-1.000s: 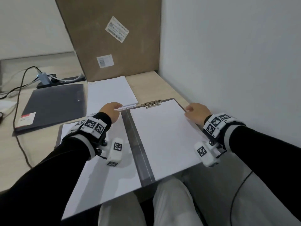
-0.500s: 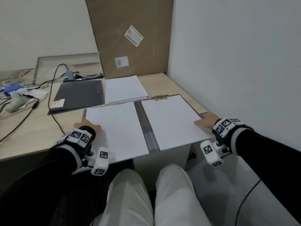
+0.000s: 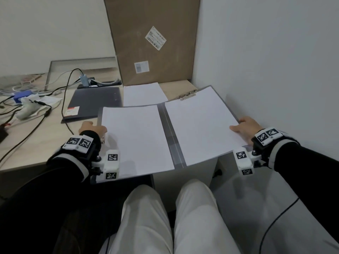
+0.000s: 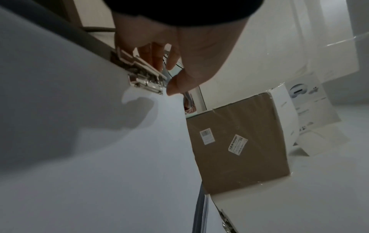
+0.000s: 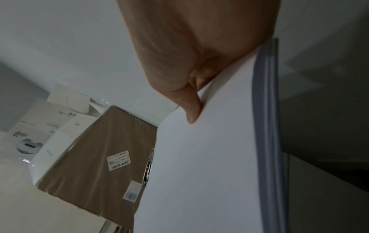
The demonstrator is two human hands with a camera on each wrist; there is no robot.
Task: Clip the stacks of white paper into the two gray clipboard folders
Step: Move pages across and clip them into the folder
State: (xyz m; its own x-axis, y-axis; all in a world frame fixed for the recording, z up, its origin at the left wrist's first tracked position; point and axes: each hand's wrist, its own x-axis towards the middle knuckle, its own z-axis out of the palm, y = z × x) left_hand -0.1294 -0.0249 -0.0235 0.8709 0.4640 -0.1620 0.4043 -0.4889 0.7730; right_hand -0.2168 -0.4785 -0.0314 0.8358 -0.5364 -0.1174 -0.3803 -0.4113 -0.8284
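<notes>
Gray open folder [image 3: 169, 143], two hands gripping its edges

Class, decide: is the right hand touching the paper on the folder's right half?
Touching. The right wrist view shows the right hand with its thumb pressed on the white paper at the folder's edge.

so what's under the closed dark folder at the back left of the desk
The closed dark folder lies flat on the wooden desk, a red-and-white label on its near corner. Whatever is inside or beneath it is hidden.
</notes>
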